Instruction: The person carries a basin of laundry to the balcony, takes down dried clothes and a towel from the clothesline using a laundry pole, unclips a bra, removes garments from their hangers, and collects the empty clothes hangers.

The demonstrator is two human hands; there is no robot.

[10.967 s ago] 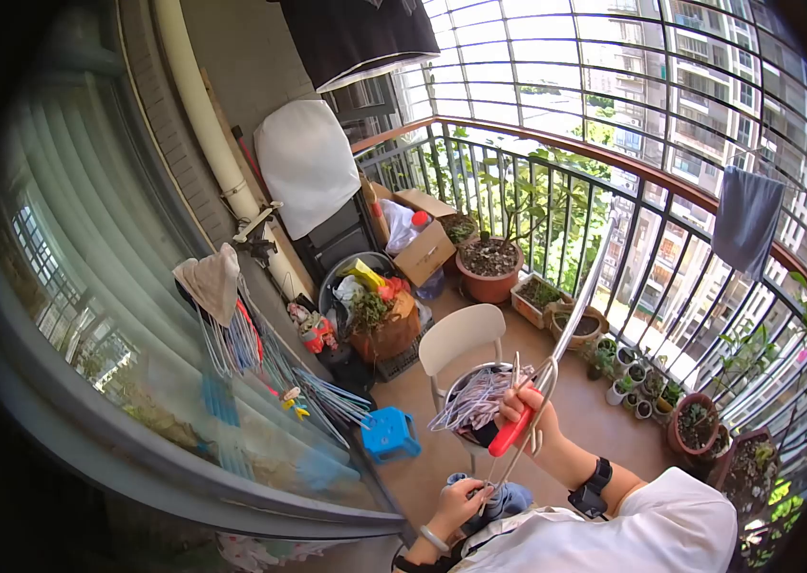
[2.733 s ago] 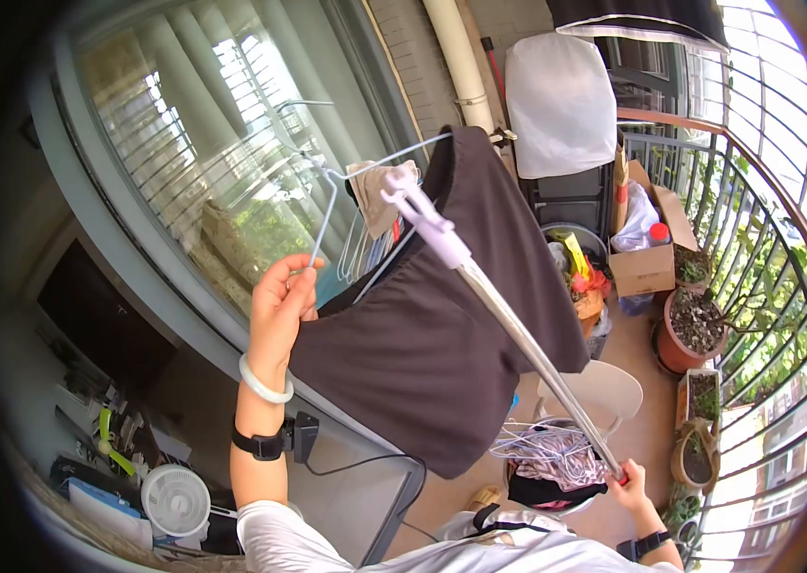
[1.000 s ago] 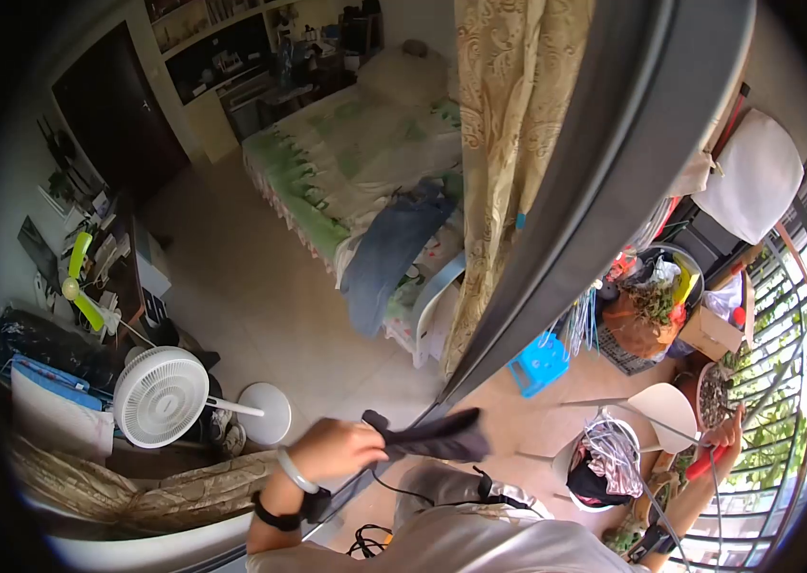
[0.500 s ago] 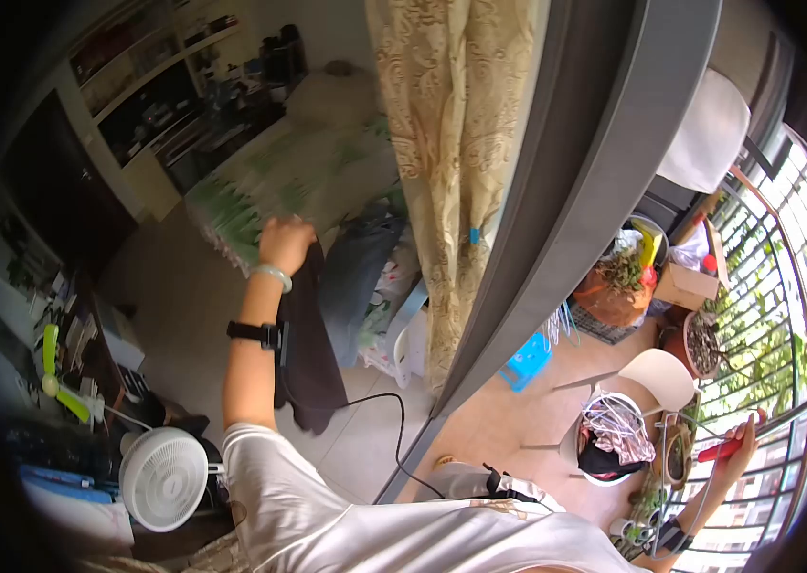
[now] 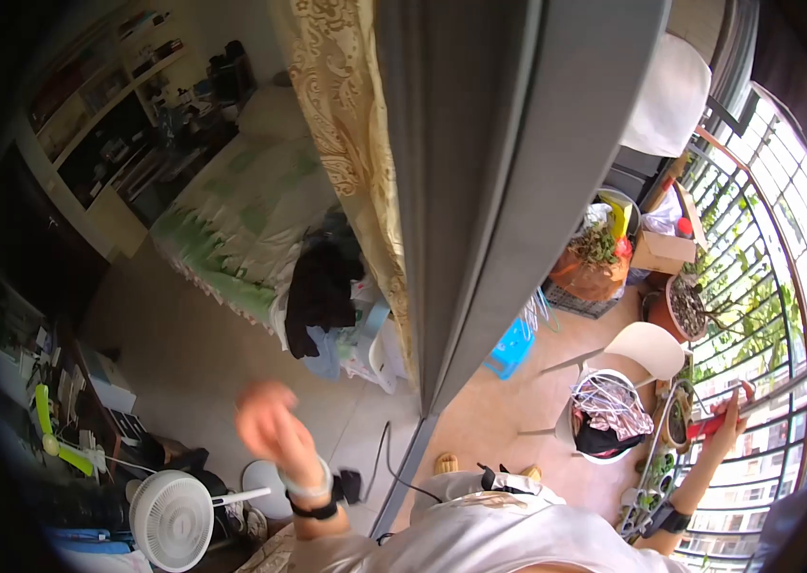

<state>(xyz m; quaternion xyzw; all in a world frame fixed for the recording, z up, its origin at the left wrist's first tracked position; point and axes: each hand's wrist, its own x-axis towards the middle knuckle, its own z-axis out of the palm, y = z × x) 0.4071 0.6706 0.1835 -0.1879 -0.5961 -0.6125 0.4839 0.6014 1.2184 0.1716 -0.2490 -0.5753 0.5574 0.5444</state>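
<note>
My left hand [image 5: 272, 428] is over the tiled floor inside the room. Motion blurs its fingers, and I see nothing hanging from it. Beyond it, a dark garment [image 5: 320, 291] lies heaped on other clothes at the bed's near edge. On the balcony side, my right hand [image 5: 730, 430] is closed around the red handle [image 5: 707, 426] of a pole. The pole's metal shaft [image 5: 795, 384] runs up and right along the window bars. Below that hand, a white bucket [image 5: 604, 456] on a chair holds hangers and crumpled clothing.
A grey sliding-door frame [image 5: 509, 229] and a patterned curtain [image 5: 351, 124] divide room from balcony. A white fan [image 5: 172, 520] stands at lower left. A blue basket [image 5: 510, 350], a potted plant [image 5: 679, 310] and a cardboard box [image 5: 663, 251] sit on the balcony.
My left hand has let go of the dark garment, which now lies on the pile by the bed. That hand has drawn back toward me. The right hand keeps hold of the red handle.
</note>
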